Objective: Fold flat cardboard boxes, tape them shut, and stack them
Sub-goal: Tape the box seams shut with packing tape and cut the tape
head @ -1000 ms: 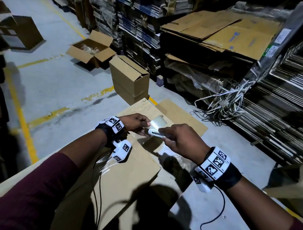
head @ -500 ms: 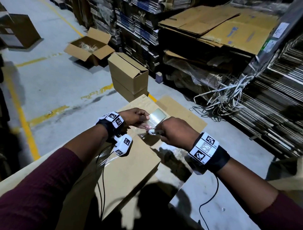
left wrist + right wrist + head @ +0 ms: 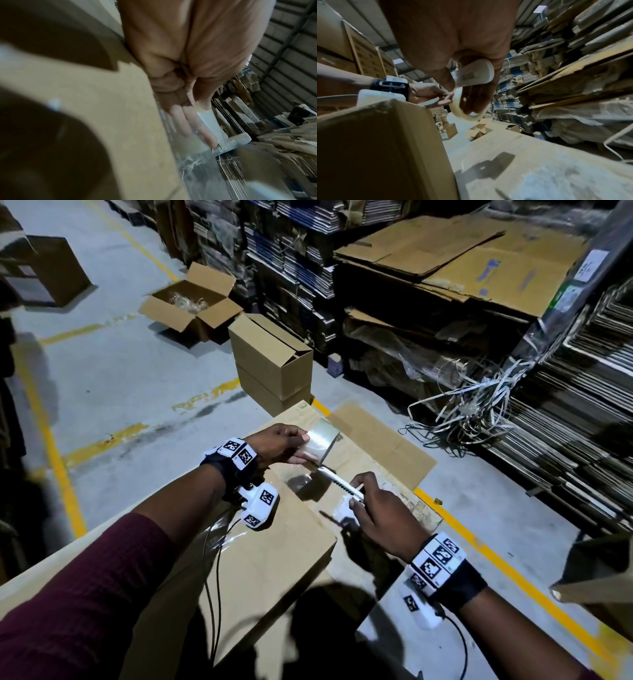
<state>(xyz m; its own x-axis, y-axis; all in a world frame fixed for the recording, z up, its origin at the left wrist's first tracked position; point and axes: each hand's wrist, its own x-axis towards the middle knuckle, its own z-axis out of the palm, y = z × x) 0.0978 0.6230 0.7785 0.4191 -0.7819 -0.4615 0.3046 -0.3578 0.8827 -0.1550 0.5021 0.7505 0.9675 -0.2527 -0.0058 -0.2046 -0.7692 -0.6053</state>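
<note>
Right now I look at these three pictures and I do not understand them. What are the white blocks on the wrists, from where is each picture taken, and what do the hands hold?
No machine here: a person works with bare hands. The white blocks are small cameras strapped on each wrist; a third camera sits on the head. The big picture is the head view; the two close, blurry ones look along each hand. The left hand holds a roll of clear tape. The right hand grips a white utility knife, its tip at the tape pulled from the roll. Under them stands a cardboard box with shiny tape on top. Behind, on the floor, stands a stack of two closed boxes.
</note>
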